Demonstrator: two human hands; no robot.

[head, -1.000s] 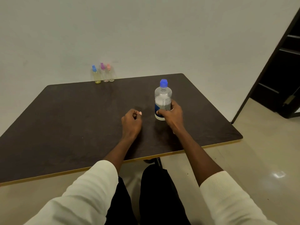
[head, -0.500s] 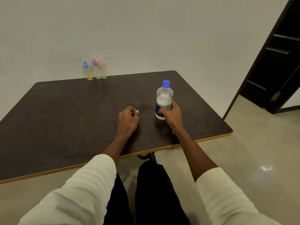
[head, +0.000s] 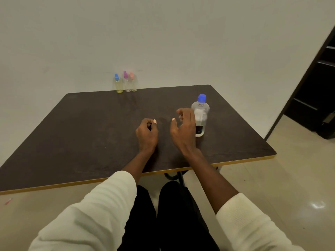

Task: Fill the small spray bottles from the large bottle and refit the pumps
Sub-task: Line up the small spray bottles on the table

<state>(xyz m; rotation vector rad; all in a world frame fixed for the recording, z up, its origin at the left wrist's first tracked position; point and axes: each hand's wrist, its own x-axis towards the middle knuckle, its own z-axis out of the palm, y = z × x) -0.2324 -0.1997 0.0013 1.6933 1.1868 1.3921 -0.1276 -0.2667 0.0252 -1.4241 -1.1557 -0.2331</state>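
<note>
A large clear bottle (head: 200, 115) with a blue cap stands upright on the dark table (head: 90, 133), right of centre. My right hand (head: 184, 130) hovers just left of it, fingers loosely spread, holding nothing. My left hand (head: 146, 134) rests on the table as a loose fist, with nothing in it. Three small spray bottles stand at the table's far edge against the wall: one with a blue pump (head: 118, 83), one with a purple pump (head: 126, 82), one with an orange pump (head: 133, 82). All pumps are fitted.
The table's yellow-trimmed front edge (head: 235, 161) runs near my lap. A white wall rises behind the table. A dark doorway (head: 315, 98) opens at the right, above a glossy beige floor. Table legs show under the front edge.
My right hand has let go of the large bottle and drawn back to its left with fingers spread. The bottle stays standing. My left hand has kept its place.
</note>
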